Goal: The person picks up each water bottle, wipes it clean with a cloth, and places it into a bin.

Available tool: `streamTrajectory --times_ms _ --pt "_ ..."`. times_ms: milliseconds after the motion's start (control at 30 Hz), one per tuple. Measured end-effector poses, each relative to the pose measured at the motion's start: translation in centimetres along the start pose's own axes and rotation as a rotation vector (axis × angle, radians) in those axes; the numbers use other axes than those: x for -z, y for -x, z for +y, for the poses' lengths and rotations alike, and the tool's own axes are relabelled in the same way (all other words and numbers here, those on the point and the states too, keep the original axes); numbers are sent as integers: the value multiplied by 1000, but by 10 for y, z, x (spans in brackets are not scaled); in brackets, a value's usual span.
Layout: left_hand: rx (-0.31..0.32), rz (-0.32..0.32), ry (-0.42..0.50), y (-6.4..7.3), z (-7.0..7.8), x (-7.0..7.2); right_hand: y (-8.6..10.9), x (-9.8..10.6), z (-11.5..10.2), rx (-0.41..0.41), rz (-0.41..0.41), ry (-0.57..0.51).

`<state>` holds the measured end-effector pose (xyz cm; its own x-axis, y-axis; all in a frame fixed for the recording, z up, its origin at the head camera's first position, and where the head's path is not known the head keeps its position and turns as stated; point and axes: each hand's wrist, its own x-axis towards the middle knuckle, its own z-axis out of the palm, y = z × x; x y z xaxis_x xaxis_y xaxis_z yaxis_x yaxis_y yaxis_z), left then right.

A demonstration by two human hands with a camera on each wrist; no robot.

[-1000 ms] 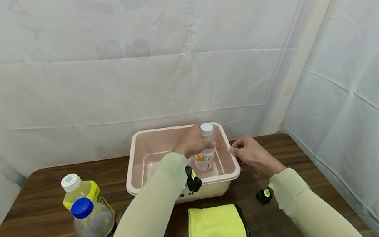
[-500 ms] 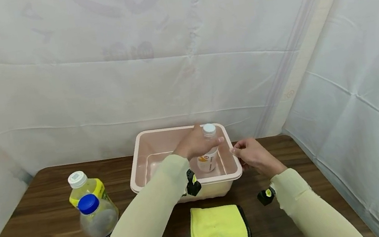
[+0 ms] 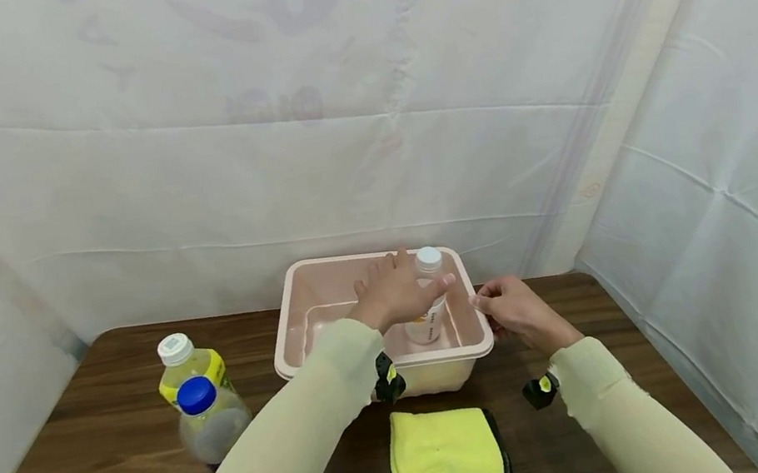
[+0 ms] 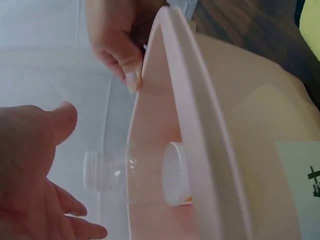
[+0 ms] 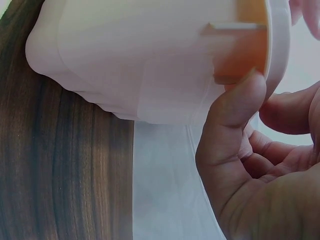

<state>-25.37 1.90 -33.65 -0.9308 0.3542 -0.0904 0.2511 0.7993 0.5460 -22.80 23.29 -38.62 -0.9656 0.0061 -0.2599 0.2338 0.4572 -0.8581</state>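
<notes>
A pink plastic basin [image 3: 442, 378] stands on the table near the back wall. Inside its right half, a clear bottle [image 3: 428, 328] with a white cap and an orange-marked label is upright. My left hand [image 3: 393, 295] is over the basin beside the bottle, its fingers spread. In the left wrist view a gap shows between that left hand [image 4: 30, 165] and the bottle [image 4: 112, 170]. My right hand [image 3: 520, 315] pinches the basin's right rim. The right wrist view shows thumb and forefinger of the right hand [image 5: 230, 145] meeting at the rim.
To the left stand a bottle of yellow drink [image 3: 178, 375] with a white cap and a blue-capped bottle [image 3: 210, 423], partly behind my left sleeve. A folded yellow cloth [image 3: 448, 457] with black edging lies in front of the basin. White sheeting [image 3: 226, 187] encloses the table.
My left hand has let go of the bottle and spread its fingers; the bottle stays in the basin. The right hand keeps its hold on the rim. The head view has shifted slightly left.
</notes>
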Motion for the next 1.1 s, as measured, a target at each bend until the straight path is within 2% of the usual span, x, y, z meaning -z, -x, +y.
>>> streamTrajectory --times_ms 200,433,867,1033,1100 --pt "23 -7 -49 16 10 -1 0 3 0 20 1 10" --pt "-2 2 -133 31 16 -3 -3 4 0 5 19 4" --pt "-150 -18 -282 71 21 -2 -2 4 1 7 28 20" --pt "-203 -21 -292 87 19 5 -1 4 1 8 26 18" --pt "-206 -29 -293 93 19 9 -1 4 1 16 23 24"
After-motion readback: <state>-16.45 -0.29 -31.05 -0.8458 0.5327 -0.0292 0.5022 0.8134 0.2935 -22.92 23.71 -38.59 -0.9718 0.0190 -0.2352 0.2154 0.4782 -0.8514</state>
